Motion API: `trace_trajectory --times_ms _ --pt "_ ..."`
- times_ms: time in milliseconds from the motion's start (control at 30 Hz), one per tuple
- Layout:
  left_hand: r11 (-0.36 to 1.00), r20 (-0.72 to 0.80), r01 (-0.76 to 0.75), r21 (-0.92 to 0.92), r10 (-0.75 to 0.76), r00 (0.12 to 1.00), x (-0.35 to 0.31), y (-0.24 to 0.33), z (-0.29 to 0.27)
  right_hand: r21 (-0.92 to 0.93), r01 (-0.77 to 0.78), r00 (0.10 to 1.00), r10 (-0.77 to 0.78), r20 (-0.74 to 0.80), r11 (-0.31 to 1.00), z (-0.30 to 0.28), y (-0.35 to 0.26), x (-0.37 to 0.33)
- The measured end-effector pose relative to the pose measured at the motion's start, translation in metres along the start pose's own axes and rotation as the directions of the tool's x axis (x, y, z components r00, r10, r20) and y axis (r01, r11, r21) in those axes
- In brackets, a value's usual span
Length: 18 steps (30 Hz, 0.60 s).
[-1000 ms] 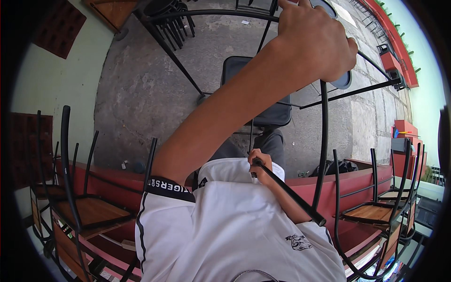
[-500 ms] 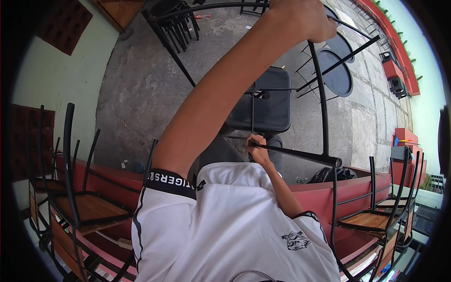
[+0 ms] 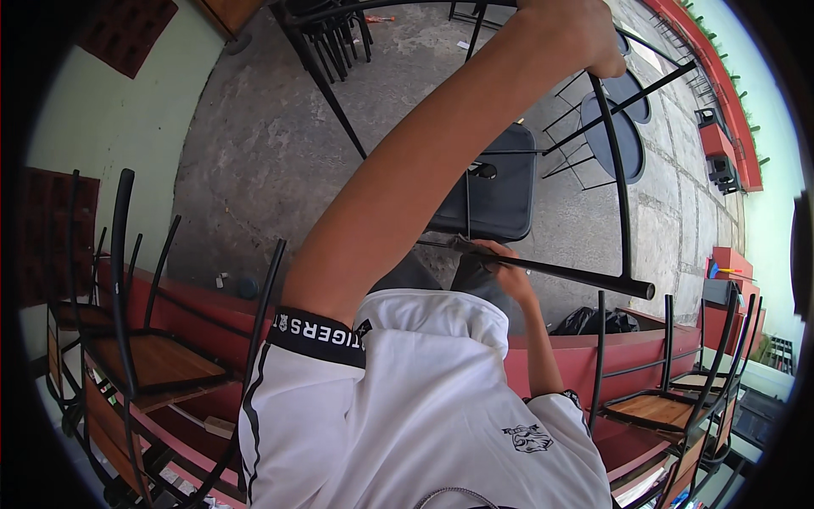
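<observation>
A black metal tube frame, with long legs and thin crossbars, spans the space in front of me. My left hand reaches far up and across, its fingers wrapped round a top tube; part of the grip is cut off by the upper edge. Close to my lap, my right hand is closed at the lower tube, where a thin crossbar joins. A small greyish, cloth-like piece shows at its fingertips, blurred. Beyond it stands a black square stool seat with a small dark item on top.
Round dark tables stand on the concrete floor to the right. Stacked black stools are at the back left. Chairs with wooden seats flank me on both sides, near a low red wall. A black plastic bag lies at right.
The frame has shifted slightly right and downward in view, with my left hand still on it. My right hand has moved a little right along the lower tube, its fingers stretching toward the crossbar joint.
</observation>
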<state>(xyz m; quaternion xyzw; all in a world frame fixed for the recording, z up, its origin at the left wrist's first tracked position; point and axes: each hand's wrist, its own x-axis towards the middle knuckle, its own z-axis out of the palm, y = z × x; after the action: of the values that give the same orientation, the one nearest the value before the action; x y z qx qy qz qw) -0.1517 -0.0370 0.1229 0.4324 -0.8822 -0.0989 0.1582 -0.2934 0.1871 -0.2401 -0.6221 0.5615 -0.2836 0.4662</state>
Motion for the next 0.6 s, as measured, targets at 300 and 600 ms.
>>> trace_trajectory --times_ms 300,600 --pt "1.000 -0.014 -0.014 -0.008 0.014 1.000 -0.008 0.000 -0.001 0.862 -0.282 0.777 0.627 -0.052 0.421 0.035 0.068 -0.026" --pt "0.999 -0.007 -0.028 0.016 0.028 1.000 -0.005 0.001 0.000 0.837 -0.268 0.845 0.533 -0.033 0.477 0.082 0.045 0.003"
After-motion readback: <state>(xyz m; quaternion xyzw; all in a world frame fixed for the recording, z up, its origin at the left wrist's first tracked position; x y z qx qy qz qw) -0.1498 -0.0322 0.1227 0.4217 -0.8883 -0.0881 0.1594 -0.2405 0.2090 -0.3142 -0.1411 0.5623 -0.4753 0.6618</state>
